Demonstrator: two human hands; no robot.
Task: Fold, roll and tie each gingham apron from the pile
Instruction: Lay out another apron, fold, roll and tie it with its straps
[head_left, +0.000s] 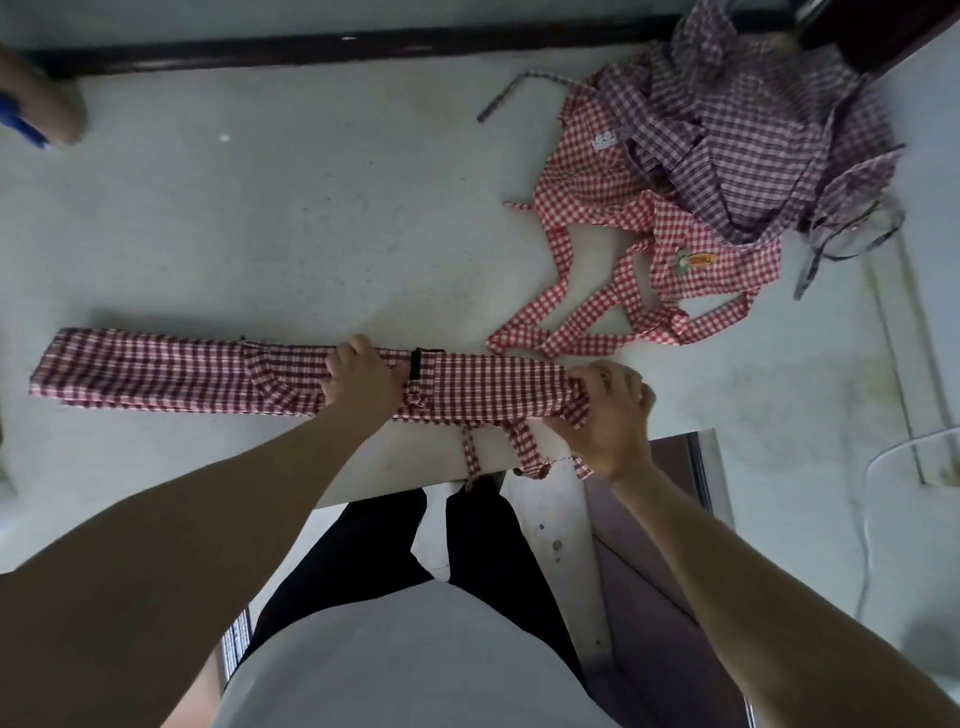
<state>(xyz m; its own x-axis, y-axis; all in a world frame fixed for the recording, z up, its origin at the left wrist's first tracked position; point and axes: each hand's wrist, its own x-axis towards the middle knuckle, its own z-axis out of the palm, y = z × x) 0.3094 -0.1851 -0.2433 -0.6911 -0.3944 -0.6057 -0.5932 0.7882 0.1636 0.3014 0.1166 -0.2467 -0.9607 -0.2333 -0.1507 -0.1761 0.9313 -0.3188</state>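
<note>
- Our left hand (358, 376) sits in the middle of the picture. Its fingers are curled round the folded apron (208, 374) and grip it.
- Our right hand (608, 410) is just to the right. Its fingers are bunched on the right end of the same apron and pinch the cloth there.
- The folded apron is a long, flat strip of dark red and white checks. It lies across the bench (260, 208), from the left side of the picture to our right hand.
- A small black buckle (420, 362) sits on the strip, between our two hands and near the left one.
- Two thin checked straps (474, 457) hang from the strip and drop over the near edge of the bench.
- Above our right hand, more to the right, a bright red and white apron (597, 176) lies open. Its long ties (561, 332) spread out and reach down close to the folded strip.
- In the upper right of the picture is a heap of purple checked aprons (753, 130). It lies partly on top of the red one.
- In the upper left corner we see a blurry brown thing with a bit of blue (36, 109). We cannot tell what it is.
- At the bottom we see our dark trousers (374, 545) and light shirt (405, 665).
</note>
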